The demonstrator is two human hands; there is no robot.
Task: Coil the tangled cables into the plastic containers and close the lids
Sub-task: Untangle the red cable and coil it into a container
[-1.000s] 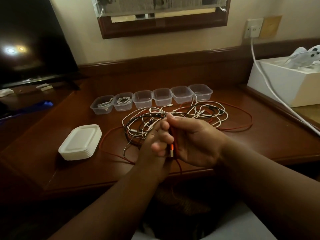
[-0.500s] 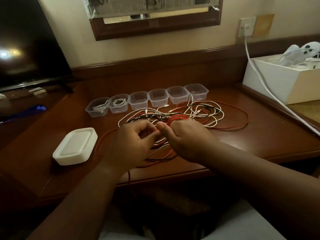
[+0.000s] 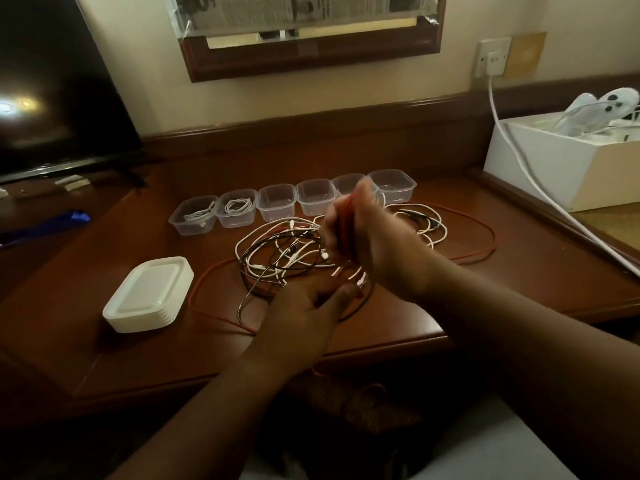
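Holding the red cable is my right hand, with its fingers curled round some loops of it. That hand is up above the table and looks blurry, so I cannot tell how many loops it has. My left hand is lower and closer to me, near the table's front edge. Its fingers reach toward the red loops that hang under my right hand, but I cannot tell if they pinch the cable or just touch it. My two hands are close but not touching.

More of the red cable lies on the table in a big ring, out to the right and round the left side of the cable pile. That pile is white and black cables all mixed up, sitting in the middle of the table just past my hands.

Behind the pile stand six clear plastic containers in a row, side by side. The two on the left each have a white cable coiled inside. The next two look bare inside. My right hand hides part of the fifth one. None of them has a lid on.

A stack of white lids sits on the left side of the table, well apart from the containers.

A white box is at the far right, and a dark screen is at the far left.
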